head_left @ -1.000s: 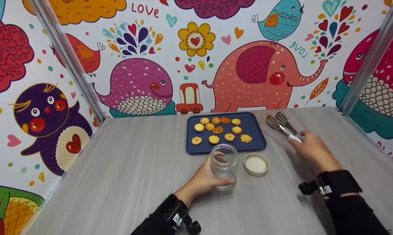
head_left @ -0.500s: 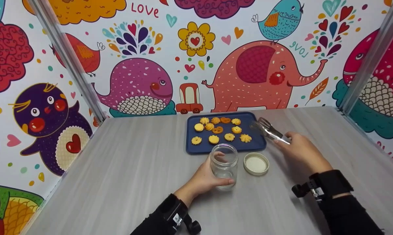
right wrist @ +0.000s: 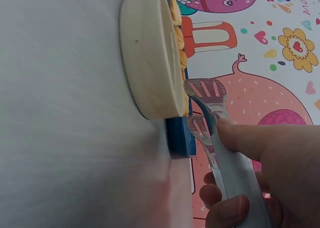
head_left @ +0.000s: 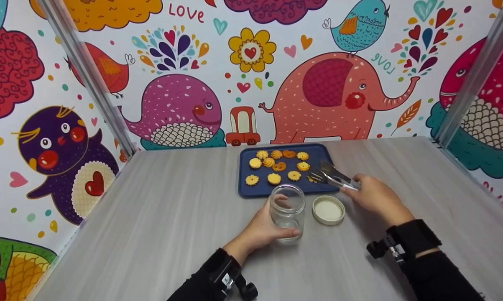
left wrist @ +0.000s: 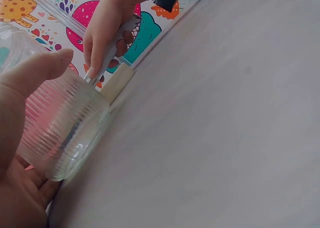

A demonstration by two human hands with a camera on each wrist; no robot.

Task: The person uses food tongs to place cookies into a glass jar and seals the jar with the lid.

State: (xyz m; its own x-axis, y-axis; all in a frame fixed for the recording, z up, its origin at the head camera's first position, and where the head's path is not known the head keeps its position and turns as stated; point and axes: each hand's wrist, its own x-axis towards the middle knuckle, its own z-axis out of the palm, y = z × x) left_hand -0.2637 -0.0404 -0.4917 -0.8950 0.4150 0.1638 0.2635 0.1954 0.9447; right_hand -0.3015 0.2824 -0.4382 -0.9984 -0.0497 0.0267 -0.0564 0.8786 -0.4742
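Observation:
My left hand [head_left: 261, 228] grips a clear glass jar [head_left: 288, 215] that stands upright, its mouth uncovered; ribbed glass shows in the left wrist view. In my right hand [head_left: 379, 194] is a pair of metal tongs [head_left: 339, 180], their slotted ends spread apart. Those ends reach over the right part of a blue tray [head_left: 246, 190], at a flower-shaped cookie [head_left: 312, 179] that they partly cover. More cookies [head_left: 274, 179] and pretzel shapes [head_left: 279, 166] lie on the tray. The right wrist view shows thumb and fingers around the tongs' handles [right wrist: 235, 178].
A cream round lid [head_left: 328, 210] lies on the table between the jar and my right hand, just in front of the tray. Behind the grey table [head_left: 172, 200] rise printed walls [head_left: 243, 50] with metal corner posts [head_left: 92, 79].
My right hand has carried the tongs left and toward me, from right of the tray to over its right part. The left hand and jar have stayed in place.

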